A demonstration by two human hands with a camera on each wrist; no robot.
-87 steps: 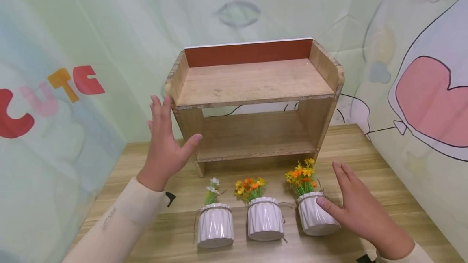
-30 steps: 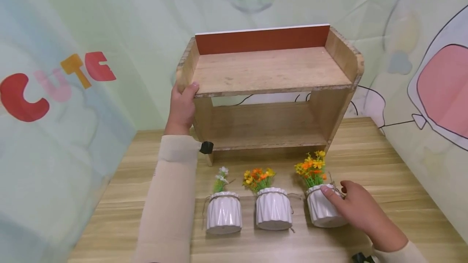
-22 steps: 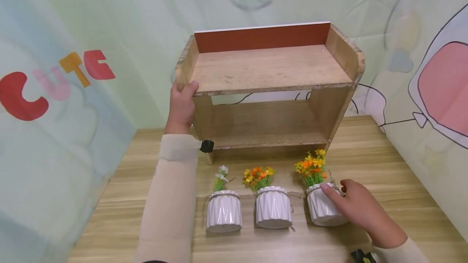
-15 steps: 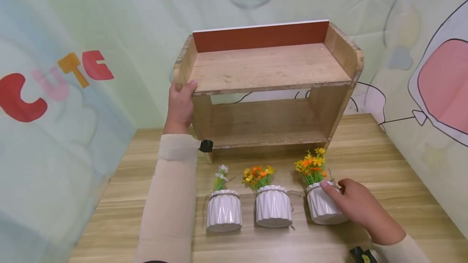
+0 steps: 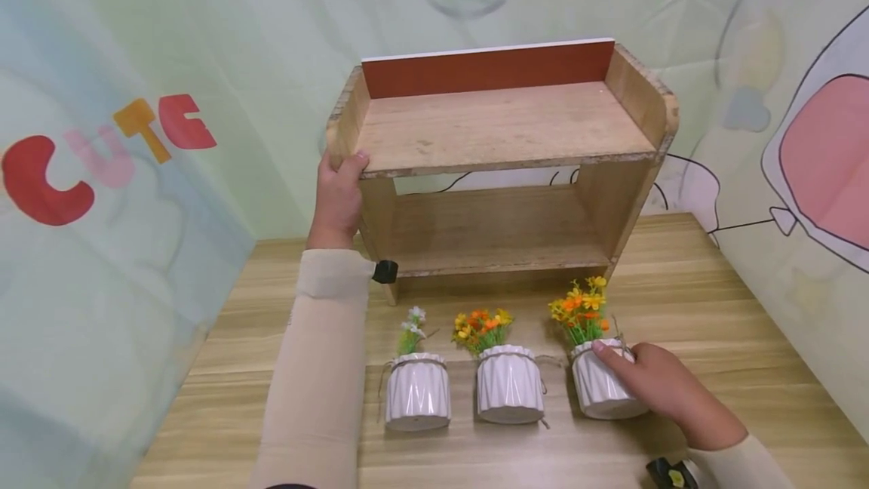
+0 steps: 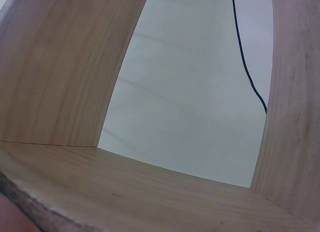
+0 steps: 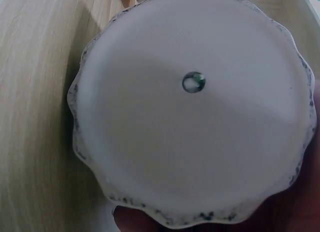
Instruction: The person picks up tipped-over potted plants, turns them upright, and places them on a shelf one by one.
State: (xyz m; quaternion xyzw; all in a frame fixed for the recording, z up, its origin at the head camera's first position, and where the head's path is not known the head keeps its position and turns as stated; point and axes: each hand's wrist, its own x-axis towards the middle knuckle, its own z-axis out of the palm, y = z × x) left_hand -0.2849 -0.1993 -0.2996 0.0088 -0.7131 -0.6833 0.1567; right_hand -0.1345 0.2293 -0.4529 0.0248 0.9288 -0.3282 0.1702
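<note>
My left hand grips the left side of a two-tier wooden shelf, thumb over the front edge of its upper board. The left wrist view looks into the shelf's lower bay; only a blurred bit of the hand shows there. My right hand holds the rightmost white fluted flowerpot, thumb on its near side; the other fingers are mostly hidden behind it. Orange and yellow flowers stick out of that pot, away from me. Its round base with a small hole fills the right wrist view.
Two similar white pots lie to the left: a middle one with orange and yellow flowers, and a left one with small white flowers. All are on the wood-grain table. Printed cloth hangs behind and at both sides.
Both hands were free at first. The left has moved up onto the shelf's side and taken hold. The right has come in to the rightmost pot, its fingers now closed round it.
</note>
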